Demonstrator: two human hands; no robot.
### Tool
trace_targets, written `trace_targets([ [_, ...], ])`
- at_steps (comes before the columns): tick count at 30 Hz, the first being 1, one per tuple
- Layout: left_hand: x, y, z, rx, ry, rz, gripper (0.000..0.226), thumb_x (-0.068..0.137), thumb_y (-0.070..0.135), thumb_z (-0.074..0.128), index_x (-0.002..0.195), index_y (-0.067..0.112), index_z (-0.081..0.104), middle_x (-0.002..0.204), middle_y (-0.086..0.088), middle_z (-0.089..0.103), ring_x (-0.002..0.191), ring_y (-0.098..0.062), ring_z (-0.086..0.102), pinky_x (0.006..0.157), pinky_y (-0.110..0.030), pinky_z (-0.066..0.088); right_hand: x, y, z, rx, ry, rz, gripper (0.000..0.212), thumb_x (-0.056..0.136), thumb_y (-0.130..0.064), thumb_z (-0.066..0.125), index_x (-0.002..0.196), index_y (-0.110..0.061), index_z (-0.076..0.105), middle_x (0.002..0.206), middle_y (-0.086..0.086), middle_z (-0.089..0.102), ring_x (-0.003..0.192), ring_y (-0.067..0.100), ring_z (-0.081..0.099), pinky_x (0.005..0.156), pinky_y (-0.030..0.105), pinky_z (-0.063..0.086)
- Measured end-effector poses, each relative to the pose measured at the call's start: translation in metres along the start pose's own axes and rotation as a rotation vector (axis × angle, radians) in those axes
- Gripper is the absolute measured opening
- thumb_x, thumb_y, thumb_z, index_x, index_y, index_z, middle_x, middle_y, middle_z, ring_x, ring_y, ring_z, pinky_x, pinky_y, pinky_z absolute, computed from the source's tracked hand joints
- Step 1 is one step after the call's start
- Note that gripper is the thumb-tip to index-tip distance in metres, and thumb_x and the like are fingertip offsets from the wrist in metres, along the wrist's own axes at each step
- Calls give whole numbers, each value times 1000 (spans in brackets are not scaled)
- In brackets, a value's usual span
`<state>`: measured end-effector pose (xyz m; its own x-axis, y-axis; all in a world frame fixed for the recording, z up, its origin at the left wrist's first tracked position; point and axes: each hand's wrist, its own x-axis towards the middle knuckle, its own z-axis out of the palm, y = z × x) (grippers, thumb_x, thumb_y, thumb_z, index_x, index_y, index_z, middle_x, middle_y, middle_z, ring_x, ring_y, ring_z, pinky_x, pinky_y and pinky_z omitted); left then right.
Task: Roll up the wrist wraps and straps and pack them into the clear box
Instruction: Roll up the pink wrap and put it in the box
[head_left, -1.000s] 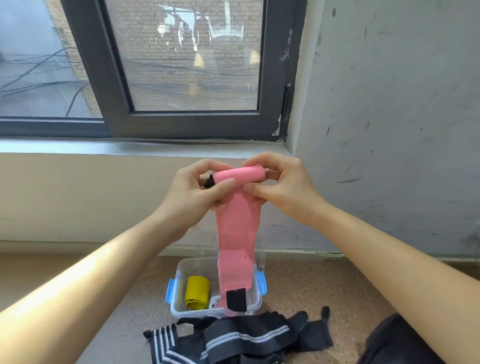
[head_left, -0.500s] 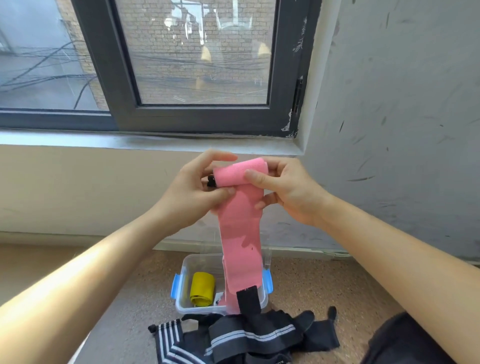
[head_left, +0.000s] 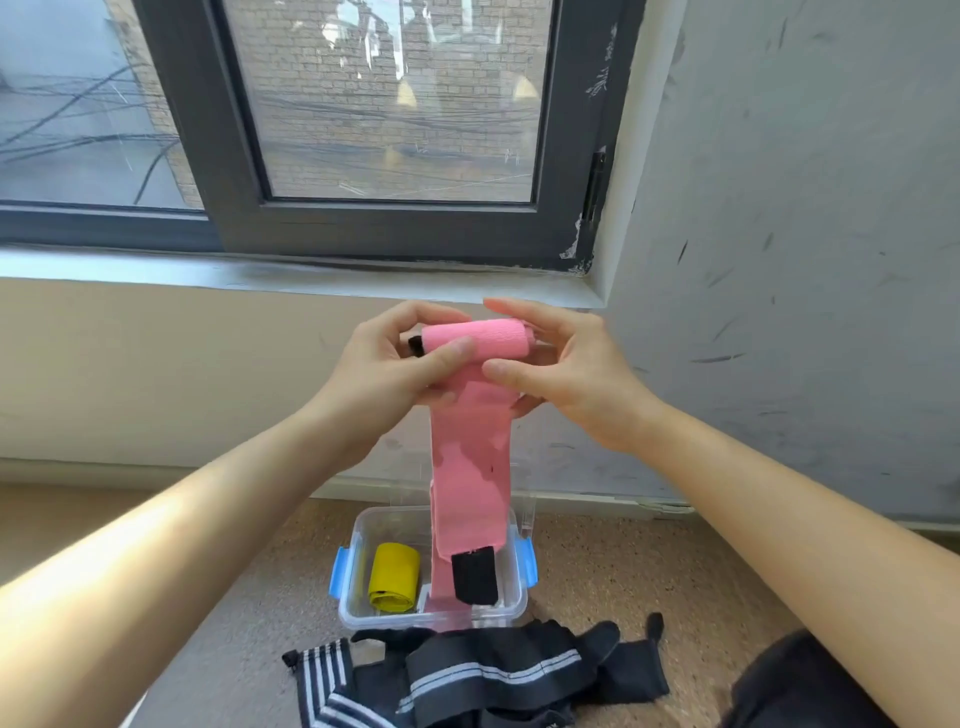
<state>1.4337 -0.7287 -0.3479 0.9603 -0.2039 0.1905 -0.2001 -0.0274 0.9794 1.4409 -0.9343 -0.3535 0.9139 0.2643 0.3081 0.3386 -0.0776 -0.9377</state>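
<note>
I hold a pink wrist wrap (head_left: 470, 457) up at chest height, its top part wound into a roll between my hands. My left hand (head_left: 384, 374) pinches the roll's left end, thumb on the front. My right hand (head_left: 566, 374) grips the right end, thumb pressed on the fabric below the roll. The loose tail hangs down and ends in a black patch just above the clear box (head_left: 511, 608) with blue latches on the floor. A rolled yellow wrap (head_left: 393, 576) lies in the box.
Black wraps with white stripes (head_left: 493, 675) lie in a heap on the floor in front of the box. A window sill (head_left: 291, 275) and a grey wall (head_left: 779, 260) stand behind. Dark cloth (head_left: 800, 686) shows at the lower right.
The pink roll has grown thicker and the hanging tail is shorter. Both hands have shifted their fingers around the roll; the view has tilted down slightly.
</note>
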Motion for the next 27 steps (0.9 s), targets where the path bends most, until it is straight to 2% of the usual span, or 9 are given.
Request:
trace_targets([
  [3, 2, -4, -1, 5, 7, 50, 36, 75, 21, 81, 109, 15, 69, 101, -15, 72, 82, -20, 72, 70, -29, 61, -1, -3, -5, 117, -104, 162, 55, 87, -38, 69, 138, -18, 59, 125, 16, 68, 104, 31, 73, 62, 40, 63],
  [5, 2, -6, 2, 39, -13, 99, 30, 80, 7, 81, 107, 15, 68, 104, -19, 70, 82, -20, 70, 71, -32, 62, 0, -3, -8, 138, -118, 202, 54, 88, -48, 61, 131, -16, 64, 126, 18, 68, 105, 32, 72, 63, 40, 63],
  [8, -1, -8, 8, 135, -23, 207, 32, 85, -7, 75, 106, 14, 65, 100, -13, 67, 82, -17, 68, 68, -29, 62, 0, 0, -11, 55, -95, 148, 48, 86, -40, 67, 124, -10, 68, 114, 16, 72, 101, 31, 74, 68, 43, 64],
  [12, -1, -7, 11, 204, -17, 283, 46, 85, -5, 77, 122, 17, 61, 107, -9, 66, 90, -18, 71, 61, -32, 62, -1, -3, -13, 71, -51, 70, 36, 87, -22, 71, 119, -6, 68, 100, 16, 74, 87, 29, 74, 63, 38, 63],
  [14, -1, -5, 9, 187, -34, 168, 52, 87, 5, 78, 131, 23, 57, 111, -8, 67, 92, -19, 74, 60, -33, 63, -2, -4, -13, 68, -28, 31, 27, 91, -13, 71, 117, -7, 69, 95, 13, 74, 79, 23, 73, 62, 36, 62],
  [16, -1, -3, 9, 166, -86, 29, 45, 89, 26, 75, 131, 24, 58, 112, -6, 70, 96, -16, 75, 64, -37, 64, -3, -3, -14, 56, -14, -14, 23, 91, -7, 72, 114, -11, 71, 92, 9, 75, 77, 20, 73, 62, 34, 62],
  [18, -2, -4, 10, 142, -128, -29, 44, 88, 44, 66, 126, 22, 63, 113, -6, 73, 100, -17, 74, 68, -39, 64, -4, -1, -13, 58, 1, -54, 26, 88, -4, 74, 112, -13, 72, 93, 6, 75, 79, 18, 73, 61, 31, 61],
  [20, -3, -5, 10, 113, -119, -39, 44, 91, 49, 59, 122, 19, 66, 114, -8, 73, 100, -19, 74, 66, -36, 63, -3, 2, -13, 52, 8, -86, 30, 85, 0, 77, 111, -14, 73, 96, 4, 74, 83, 18, 71, 63, 30, 60],
  [27, -3, -8, 7, 140, -87, 27, 25, 99, 22, 63, 121, 12, 64, 105, -13, 72, 93, -20, 74, 62, -30, 63, -4, 9, -14, -140, -16, -155, 35, 83, 2, 80, 113, -16, 73, 106, -2, 72, 96, 21, 68, 73, 40, 63],
])
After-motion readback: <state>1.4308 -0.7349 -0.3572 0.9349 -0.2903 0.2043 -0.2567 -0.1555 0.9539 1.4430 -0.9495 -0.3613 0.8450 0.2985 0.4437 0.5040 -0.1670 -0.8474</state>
